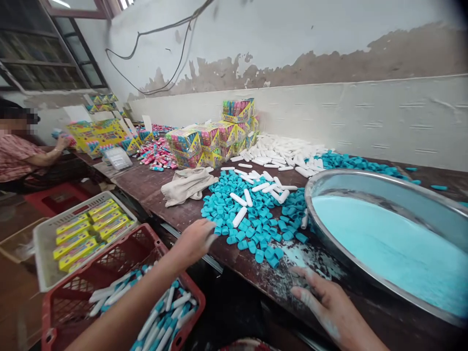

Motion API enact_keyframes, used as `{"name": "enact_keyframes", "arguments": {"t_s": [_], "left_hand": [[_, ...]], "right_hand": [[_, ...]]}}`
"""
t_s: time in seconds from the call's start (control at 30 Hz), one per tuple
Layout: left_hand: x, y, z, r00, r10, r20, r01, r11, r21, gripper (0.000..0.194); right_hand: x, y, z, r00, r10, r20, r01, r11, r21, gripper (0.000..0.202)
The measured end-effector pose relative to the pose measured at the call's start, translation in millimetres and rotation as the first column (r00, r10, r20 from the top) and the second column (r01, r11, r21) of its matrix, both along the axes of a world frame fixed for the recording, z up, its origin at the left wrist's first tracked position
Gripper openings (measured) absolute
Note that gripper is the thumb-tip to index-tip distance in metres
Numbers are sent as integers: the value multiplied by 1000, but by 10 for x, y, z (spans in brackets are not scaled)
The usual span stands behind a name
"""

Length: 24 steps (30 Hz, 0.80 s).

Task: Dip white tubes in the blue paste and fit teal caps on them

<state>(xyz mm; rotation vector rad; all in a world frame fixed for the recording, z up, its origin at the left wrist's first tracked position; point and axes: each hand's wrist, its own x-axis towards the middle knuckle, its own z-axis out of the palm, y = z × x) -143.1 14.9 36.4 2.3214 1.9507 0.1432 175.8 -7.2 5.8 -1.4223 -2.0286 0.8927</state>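
Note:
My left hand (195, 240) is at the near left edge of a heap of blue plastic caps (252, 219). Its fingers are curled together with powdered tips; whatever they hold, if anything, is hidden. Low over the powder-smeared table edge, my right hand (323, 300) has thumb and fingers apart and nothing between them. Blue powder coats its fingers. Several white plastic tubes (239, 217) lie on the caps. Right of the heap stands a large metal basin (314, 195) holding light blue powder (380, 243).
A red crate (54, 312) of capped tubes (153, 321) sits below left, beside a white basket (40, 258) with yellow boxes (78, 251). On the table (153, 195) are a cloth (188, 185), stacked display packs (212, 141) and white tubes (288, 148). Another person (22, 156) sits far left.

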Motion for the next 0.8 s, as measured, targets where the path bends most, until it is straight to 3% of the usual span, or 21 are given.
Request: {"name": "enact_keyframes", "arguments": {"t_s": [0.1, 0.17, 0.27, 0.37, 0.47, 0.53, 0.57, 0.67, 0.73, 0.8], "left_hand": [[542, 487, -16, 998, 45, -51, -44, 999, 15, 22], [733, 695, -96, 995, 63, -71, -63, 998, 3, 22], [778, 835, -212, 994, 75, -84, -76, 997, -11, 24], [691, 863, -196, 995, 74, -63, -75, 997, -23, 21], [667, 771, -40, 998, 60, -3, -60, 998, -18, 20], [754, 592, 71, 990, 10, 144, -8, 1000, -9, 26], [832, 469, 107, 948, -37, 315, 45, 999, -17, 30], [1163, 72, 99, 705, -46, 707, 200, 970, -137, 43], [1404, -113, 18, 585, -4, 811, 228, 960, -160, 46], [1609, -190, -74, 539, -17, 842, 205, 972, -111, 43]], "right_hand": [[-12, -28, 19, 1000, 3, 13, -3, 1000, 10, 38], [6, -48, 36, 1000, -13, 20, 13, 1000, 7, 37], [16, -75, 65, 999, -44, 7, 44, 999, 5, 34], [-36, -83, 111, 998, -45, -38, 45, 999, 24, 26], [-127, -64, 186, 997, -34, -71, 39, 997, 70, 19], [-187, -42, 243, 995, -27, -101, 40, 991, 124, 18], [-214, -31, 268, 992, -28, -126, 47, 987, 153, 20], [-271, -8, 307, 973, -73, -217, 125, 964, 236, 14], [-280, -12, 314, 954, -116, -276, 194, 941, 278, 6], [-250, -37, 340, 926, -145, -348, 257, 918, 301, 6]]}}
